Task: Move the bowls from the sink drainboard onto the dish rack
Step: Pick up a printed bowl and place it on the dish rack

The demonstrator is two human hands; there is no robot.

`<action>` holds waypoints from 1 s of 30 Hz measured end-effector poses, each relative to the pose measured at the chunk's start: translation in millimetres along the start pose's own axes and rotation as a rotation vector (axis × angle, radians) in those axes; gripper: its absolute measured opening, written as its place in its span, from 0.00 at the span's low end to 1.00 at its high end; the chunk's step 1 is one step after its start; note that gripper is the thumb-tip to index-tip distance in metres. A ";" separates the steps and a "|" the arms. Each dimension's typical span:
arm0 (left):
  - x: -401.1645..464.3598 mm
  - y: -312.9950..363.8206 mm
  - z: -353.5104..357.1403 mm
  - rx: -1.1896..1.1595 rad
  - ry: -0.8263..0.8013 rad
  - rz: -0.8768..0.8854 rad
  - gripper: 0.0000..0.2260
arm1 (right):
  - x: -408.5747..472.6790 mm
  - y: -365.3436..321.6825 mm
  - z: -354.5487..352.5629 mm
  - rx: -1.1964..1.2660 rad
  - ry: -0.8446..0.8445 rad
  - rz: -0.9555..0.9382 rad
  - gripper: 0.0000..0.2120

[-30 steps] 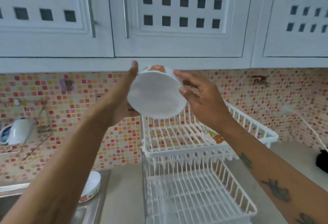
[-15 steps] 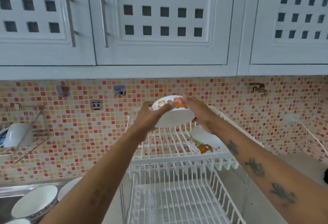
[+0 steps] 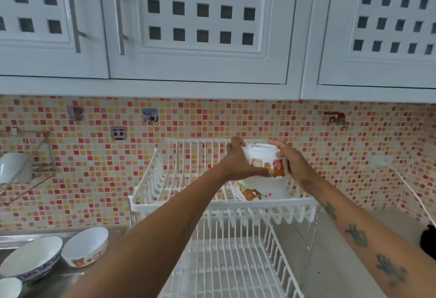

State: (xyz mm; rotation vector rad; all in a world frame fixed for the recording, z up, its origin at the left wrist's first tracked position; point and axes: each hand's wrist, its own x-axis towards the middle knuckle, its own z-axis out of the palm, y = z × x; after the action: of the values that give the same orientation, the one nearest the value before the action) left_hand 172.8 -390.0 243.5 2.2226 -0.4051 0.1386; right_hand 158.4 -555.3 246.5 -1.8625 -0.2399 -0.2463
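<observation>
A white bowl with cartoon bears (image 3: pixel 263 162) is held upside down between my left hand (image 3: pixel 238 159) and my right hand (image 3: pixel 289 160), over the right side of the white dish rack's top tier (image 3: pixel 179 204). It rests on or just above a second bear bowl (image 3: pixel 253 191) lying in that tier; I cannot tell if they touch. On the steel drainboard (image 3: pixel 59 276) at lower left stand a blue-rimmed bowl (image 3: pixel 30 258), a smaller bear bowl (image 3: pixel 86 245) and part of a third bowl (image 3: pixel 9 287).
The rack's lower tier (image 3: pixel 231 267) holds nothing visible. White cabinets (image 3: pixel 200 26) hang overhead. A wire wall shelf (image 3: pixel 26 168) with a white item is at the left. A white cord (image 3: pixel 410 189) and a dark object (image 3: pixel 428 241) are at the right edge.
Both hands carried the bear bowl down from in front of the cabinets to the right side of the top tier, turning it base up above the bowl lying there.
</observation>
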 end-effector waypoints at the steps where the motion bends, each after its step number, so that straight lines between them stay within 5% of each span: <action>1: 0.7 -0.8 4.1 0.024 -0.009 0.007 0.46 | -1.6 1.0 -0.6 0.012 -0.011 0.023 0.21; 10: -3.2 -11.1 22.5 0.239 -0.085 -0.069 0.60 | 0.2 8.3 0.0 -0.168 -0.119 0.151 0.31; 17: -7.5 -5.1 19.7 0.181 -0.220 -0.148 0.64 | 5.4 18.3 -4.2 -0.251 -0.124 0.204 0.26; 20: -17.2 -3.2 2.4 0.070 -0.188 -0.158 0.59 | -1.5 -0.4 10.2 -0.359 0.041 0.123 0.22; 23: -32.7 -13.5 -37.0 -0.114 -0.025 -0.125 0.54 | -5.8 -32.4 37.0 -0.345 0.208 -0.071 0.17; 25: -49.8 -29.7 -69.3 -0.255 0.115 -0.099 0.46 | -6.0 -52.4 64.7 -0.283 0.170 -0.154 0.16; 30: -108.3 -102.7 -160.7 -0.419 0.726 -0.117 0.09 | -13.4 -101.6 166.4 -0.030 0.013 -0.320 0.12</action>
State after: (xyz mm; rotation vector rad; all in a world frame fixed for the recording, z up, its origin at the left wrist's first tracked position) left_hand 111.6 -179.4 243.8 1.6356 0.0940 0.7026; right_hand 124.4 -367.0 286.1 -1.8466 -0.5289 -0.4832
